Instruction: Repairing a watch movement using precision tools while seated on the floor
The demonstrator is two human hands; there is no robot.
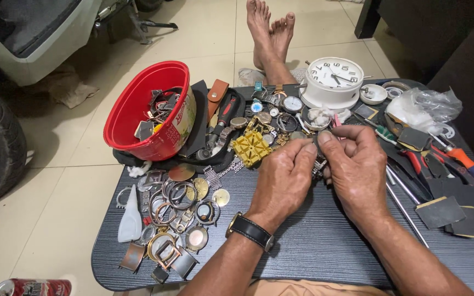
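Pinching a small metal watch part [318,164] between them, the left hand [283,178] and right hand [357,170] meet above the middle of the dark tabletop [314,246], each grip closed tight on the piece, most of it hidden by fingers. Just beyond sits a yellow case holder [251,147]; farther back a white alarm clock [333,81]. Loose watch cases [176,219] lie at left below a red bucket [138,109]; screwdrivers [467,167] lie at right.
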